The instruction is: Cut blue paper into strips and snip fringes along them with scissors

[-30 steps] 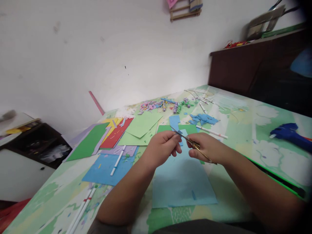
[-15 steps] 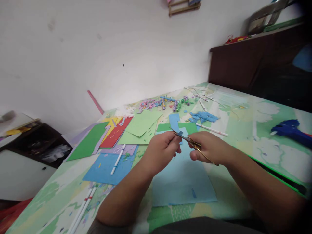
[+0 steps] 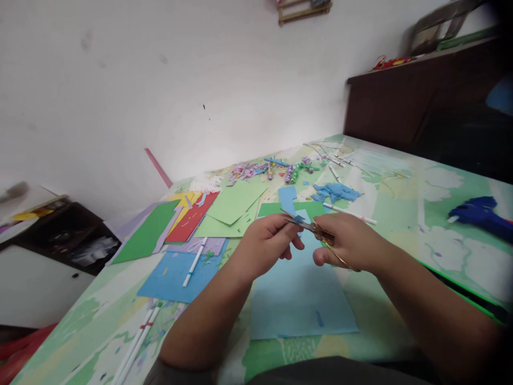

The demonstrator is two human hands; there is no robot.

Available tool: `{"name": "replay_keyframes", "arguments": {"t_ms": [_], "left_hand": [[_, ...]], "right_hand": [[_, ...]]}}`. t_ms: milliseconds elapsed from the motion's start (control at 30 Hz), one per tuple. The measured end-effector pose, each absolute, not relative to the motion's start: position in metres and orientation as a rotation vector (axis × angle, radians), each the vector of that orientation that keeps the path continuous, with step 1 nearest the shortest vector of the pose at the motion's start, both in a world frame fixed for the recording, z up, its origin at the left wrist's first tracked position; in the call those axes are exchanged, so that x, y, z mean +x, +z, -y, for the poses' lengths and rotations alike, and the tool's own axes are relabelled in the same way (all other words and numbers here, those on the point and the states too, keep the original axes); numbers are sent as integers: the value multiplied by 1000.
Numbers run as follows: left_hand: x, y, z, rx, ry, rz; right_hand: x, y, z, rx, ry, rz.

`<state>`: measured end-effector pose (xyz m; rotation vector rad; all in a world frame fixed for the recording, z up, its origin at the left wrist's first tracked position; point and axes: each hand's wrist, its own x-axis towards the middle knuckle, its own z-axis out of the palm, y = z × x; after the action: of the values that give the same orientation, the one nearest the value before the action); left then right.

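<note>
My left hand (image 3: 266, 243) pinches a tiny blue paper scrap (image 3: 298, 218) between thumb and fingertips. My right hand (image 3: 347, 241) grips small gold-handled scissors (image 3: 320, 233), whose blades point left and meet the scrap. Both hands hover above a large light blue paper sheet (image 3: 300, 299) lying on the green patterned table (image 3: 401, 214).
Coloured paper sheets (image 3: 192, 219) and a white pen (image 3: 194, 262) lie to the left. More pens (image 3: 136, 342) sit near the front left edge. Rolled paper bits (image 3: 276, 171) and blue scraps (image 3: 332, 191) lie farther back. A blue glue gun (image 3: 481, 214) rests at right. A dark cabinet (image 3: 420, 101) stands behind.
The hands hold nearly the same pose; the scissors and scrap shifted slightly. The view tilted a little downward.
</note>
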<state>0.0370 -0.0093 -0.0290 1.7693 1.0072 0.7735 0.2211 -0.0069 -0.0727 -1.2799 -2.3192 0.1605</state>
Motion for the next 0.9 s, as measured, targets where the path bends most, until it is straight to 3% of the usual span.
{"name": "replay_keyframes", "arguments": {"t_ms": [900], "left_hand": [[43, -35, 12, 2261, 808, -1109]], "right_hand": [[220, -71, 14, -1234, 416, 2288]]}}
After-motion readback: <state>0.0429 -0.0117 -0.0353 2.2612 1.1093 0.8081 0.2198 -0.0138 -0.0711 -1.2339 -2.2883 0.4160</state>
